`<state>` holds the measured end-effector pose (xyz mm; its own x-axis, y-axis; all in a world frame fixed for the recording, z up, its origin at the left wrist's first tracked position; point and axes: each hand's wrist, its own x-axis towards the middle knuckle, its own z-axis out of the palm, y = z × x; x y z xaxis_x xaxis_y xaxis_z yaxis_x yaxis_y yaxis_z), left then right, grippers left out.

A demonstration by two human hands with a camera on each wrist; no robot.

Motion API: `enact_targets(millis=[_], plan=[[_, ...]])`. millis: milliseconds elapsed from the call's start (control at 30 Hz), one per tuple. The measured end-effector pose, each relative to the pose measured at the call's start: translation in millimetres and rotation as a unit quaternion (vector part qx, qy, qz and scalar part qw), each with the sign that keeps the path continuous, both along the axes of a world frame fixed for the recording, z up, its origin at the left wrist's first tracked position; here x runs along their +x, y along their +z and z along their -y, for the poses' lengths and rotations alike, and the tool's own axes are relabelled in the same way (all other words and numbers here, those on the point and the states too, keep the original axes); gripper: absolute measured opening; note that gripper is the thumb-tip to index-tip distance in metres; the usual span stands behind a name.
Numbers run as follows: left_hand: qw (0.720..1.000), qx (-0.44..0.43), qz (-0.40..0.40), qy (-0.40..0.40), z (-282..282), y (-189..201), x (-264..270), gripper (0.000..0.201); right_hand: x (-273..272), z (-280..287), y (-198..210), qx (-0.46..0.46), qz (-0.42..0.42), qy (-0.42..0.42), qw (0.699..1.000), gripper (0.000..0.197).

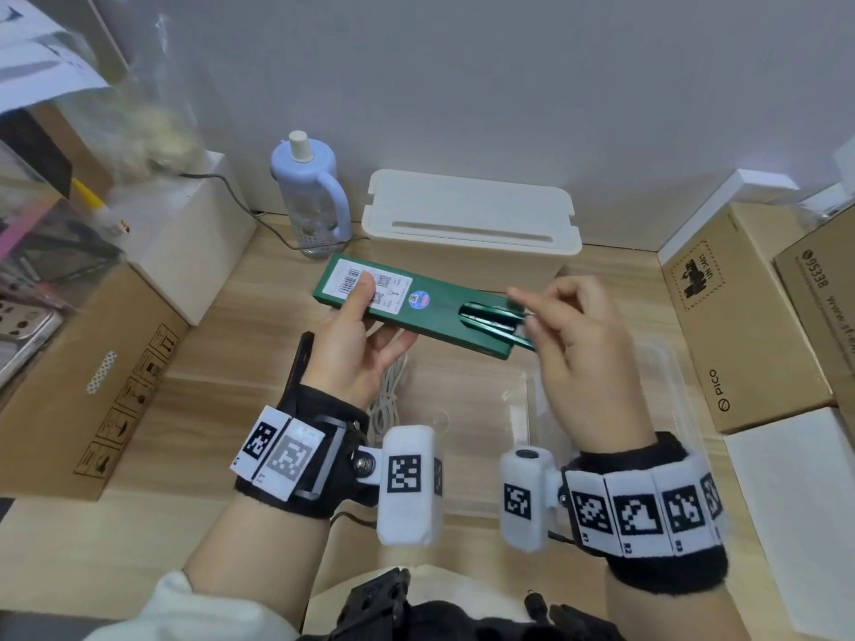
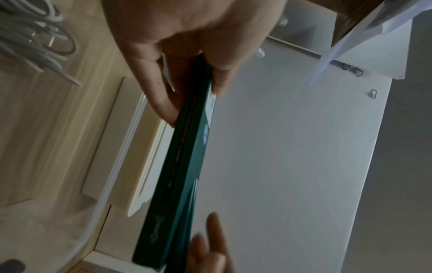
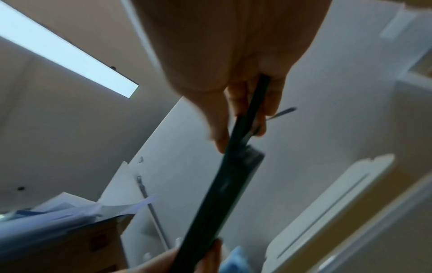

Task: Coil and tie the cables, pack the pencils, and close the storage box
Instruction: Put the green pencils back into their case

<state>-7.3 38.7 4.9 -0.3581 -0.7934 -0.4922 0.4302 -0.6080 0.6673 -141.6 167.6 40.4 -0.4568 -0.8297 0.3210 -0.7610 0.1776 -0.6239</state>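
Observation:
My left hand [image 1: 356, 326] grips a flat green pencil box [image 1: 416, 307] by its labelled end, thumb on top and fingers beneath; the left wrist view shows the box [image 2: 184, 166] edge-on. At the box's open right end my right hand [image 1: 550, 312] pinches dark green pencils [image 1: 497, 316] that stick out of the opening; the right wrist view shows the pencils [image 3: 252, 110] between its fingers. A coil of white cable [image 1: 388, 400] lies in the clear plastic storage box [image 1: 666, 372] under my hands. Whether the cable is tied is hidden.
A cream cable-organiser box [image 1: 472, 224] with a slotted lid stands behind the hands. A pale blue bottle [image 1: 310, 196] stands at back left. Cardboard boxes [image 1: 92, 386] line the left side and others [image 1: 740, 316] the right. A white box [image 1: 796, 492] lies at front right.

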Motion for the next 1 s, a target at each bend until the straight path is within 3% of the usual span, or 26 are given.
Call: enact_targets(millis=[67,167,233,333,400,500,700,733,800,900,1000], plan=[[1.0,0.002,-0.001,0.002,-1,0,-2,0.016,4,1,-2,-0.007,0.058,0.043,0.997,0.041],[0.998,0.013,-0.02,0.052,6,1,3,0.012,-2,-4,-1,-0.05,0.074,-0.006,0.996,0.05],[0.995,0.02,-0.052,0.088,10,3,7,0.011,-1,-6,3,-0.001,0.071,-0.032,0.997,0.058],[0.991,0.029,-0.091,0.093,6,7,3,0.011,14,1,2,0.122,0.013,0.033,0.992,0.067],[0.99,0.031,-0.105,0.085,0,7,-3,0.014,20,8,-5,0.135,-0.028,0.055,0.989,0.074],[0.991,0.025,-0.107,0.075,-5,4,-6,0.013,17,12,-11,0.148,-0.027,0.025,0.988,0.083],[0.992,0.046,-0.093,0.071,-5,0,-5,0.011,10,9,-12,0.157,0.049,0.012,0.986,0.065],[0.992,0.054,-0.093,0.069,-5,0,-4,0.011,9,8,-11,0.143,0.076,0.021,0.986,0.062],[0.991,0.066,-0.095,0.059,-4,1,-4,0.012,7,7,-6,0.06,0.235,0.023,0.97,0.056],[0.993,0.069,-0.094,0.037,-3,3,-3,0.014,1,6,-10,-0.086,0.459,-0.045,0.883,0.027],[0.996,0.053,-0.07,-0.006,-5,5,-5,0.013,-3,8,-9,-0.084,0.557,-0.033,0.826,0.023]])
